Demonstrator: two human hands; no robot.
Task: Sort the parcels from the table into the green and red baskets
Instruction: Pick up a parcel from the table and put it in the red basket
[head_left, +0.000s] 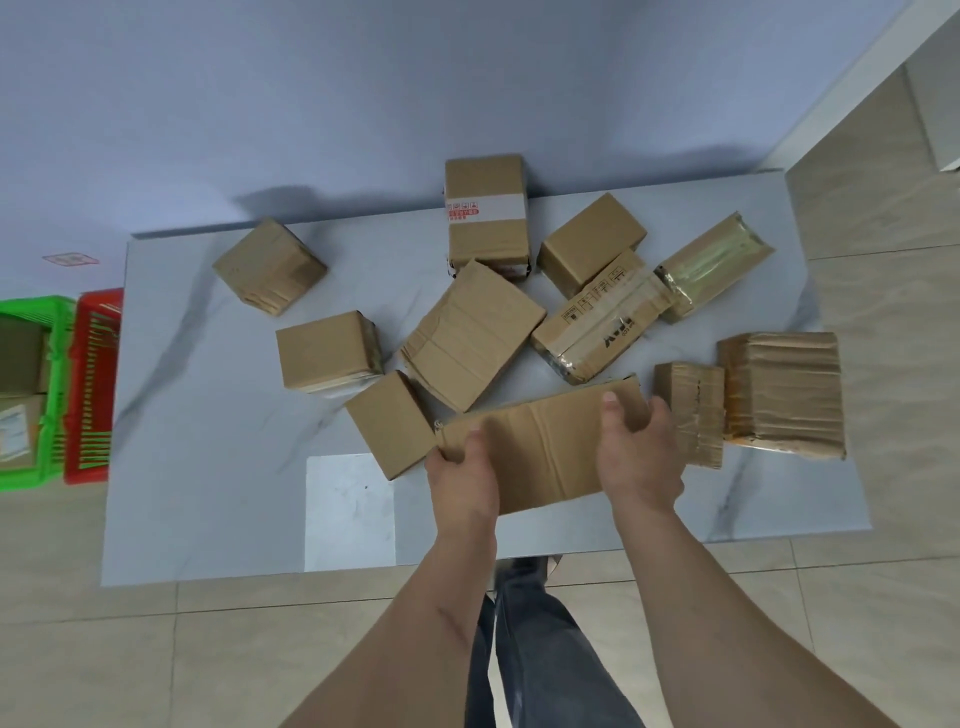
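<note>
Both my hands grip a long brown cardboard parcel (545, 447) at the table's near edge. My left hand (462, 478) holds its left end and my right hand (641, 452) its right end, thumb on top. Several other cardboard parcels lie scattered over the pale table (208, 441), among them a small box (392, 423) touching the held parcel's left end and a taped box (688, 410) just right of my right hand. At the far left stand the green basket (31, 312), with parcels inside, and the red basket (93, 384) beside it.
A large flat parcel (784, 392) lies at the right of the table, and a tall box (485, 213) with a white label stands at the back edge. A blue wall runs behind the table. Tiled floor surrounds it, and my legs show below.
</note>
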